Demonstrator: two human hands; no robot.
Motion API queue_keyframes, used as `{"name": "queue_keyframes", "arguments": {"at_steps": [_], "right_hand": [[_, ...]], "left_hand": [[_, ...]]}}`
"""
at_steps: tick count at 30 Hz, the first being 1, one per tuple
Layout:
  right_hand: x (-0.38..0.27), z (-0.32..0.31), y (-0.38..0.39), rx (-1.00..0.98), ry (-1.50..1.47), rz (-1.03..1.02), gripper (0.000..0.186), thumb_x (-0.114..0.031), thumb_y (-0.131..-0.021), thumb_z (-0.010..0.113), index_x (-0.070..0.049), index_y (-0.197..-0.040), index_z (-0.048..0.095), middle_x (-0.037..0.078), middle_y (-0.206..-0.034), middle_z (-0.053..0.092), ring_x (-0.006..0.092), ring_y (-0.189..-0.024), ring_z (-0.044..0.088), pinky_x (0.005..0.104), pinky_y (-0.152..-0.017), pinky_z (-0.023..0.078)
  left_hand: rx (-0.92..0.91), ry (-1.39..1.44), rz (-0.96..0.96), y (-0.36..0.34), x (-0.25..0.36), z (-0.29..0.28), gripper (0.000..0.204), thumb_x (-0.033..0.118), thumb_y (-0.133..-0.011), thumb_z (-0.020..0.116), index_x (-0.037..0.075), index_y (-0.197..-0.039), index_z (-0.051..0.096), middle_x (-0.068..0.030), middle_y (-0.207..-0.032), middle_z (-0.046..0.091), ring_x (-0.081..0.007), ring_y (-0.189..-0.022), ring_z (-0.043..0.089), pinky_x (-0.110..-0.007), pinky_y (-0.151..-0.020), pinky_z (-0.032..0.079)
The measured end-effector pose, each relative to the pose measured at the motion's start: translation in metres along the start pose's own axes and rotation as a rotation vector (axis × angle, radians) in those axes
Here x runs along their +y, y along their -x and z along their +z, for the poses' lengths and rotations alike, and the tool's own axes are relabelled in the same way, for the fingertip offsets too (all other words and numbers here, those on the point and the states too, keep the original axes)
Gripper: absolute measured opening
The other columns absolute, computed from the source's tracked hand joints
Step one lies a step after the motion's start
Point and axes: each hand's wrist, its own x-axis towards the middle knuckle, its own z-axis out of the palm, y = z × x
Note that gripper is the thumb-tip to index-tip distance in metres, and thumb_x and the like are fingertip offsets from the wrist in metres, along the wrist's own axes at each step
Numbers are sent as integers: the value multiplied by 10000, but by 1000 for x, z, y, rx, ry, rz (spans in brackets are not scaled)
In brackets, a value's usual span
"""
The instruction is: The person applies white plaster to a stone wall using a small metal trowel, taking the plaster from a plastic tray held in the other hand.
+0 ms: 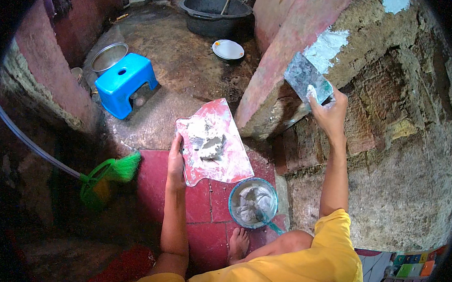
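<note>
My left hand grips the left edge of a flat red board smeared with white. A lump of whitish plaster lies on the board. My right hand is closed on a thin rectangular grey scraper, its thumb streaked with white. The scraper is at the rough wall, just below a fresh white plaster patch; whether it touches the wall I cannot tell. Below the board stands a teal-rimmed bucket holding pale paste, with a teal handle sticking out.
A blue plastic stool stands on the floor ahead, beside a metal basin. Farther off are a white plate and a large black tub. A green broom is at left. My bare foot is near the bucket.
</note>
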Motion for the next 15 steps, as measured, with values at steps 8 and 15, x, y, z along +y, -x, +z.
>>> {"name": "queue_keyframes", "arguments": {"at_steps": [8,15], "right_hand": [[-1,-19,-2,28,54,-46,275,-119,-647,647,16,-876,572,118,-697,609,117,-613,572,255,-583,438],[7,-31,7,105,94,68,257,-111,-673,639,12,-888,572,98,-692,610,102,-613,561,248,-589,436]], "left_hand": [[-2,-59,52,2,0,1,431,301,-876,319,-33,-1144,375,-103,-1070,487,-174,-935,508,-291,-829,406],[80,-180,76,8,5,12,434,311,-873,323,-31,-1132,384,-101,-1048,498,-173,-907,520,-293,-810,420]]}}
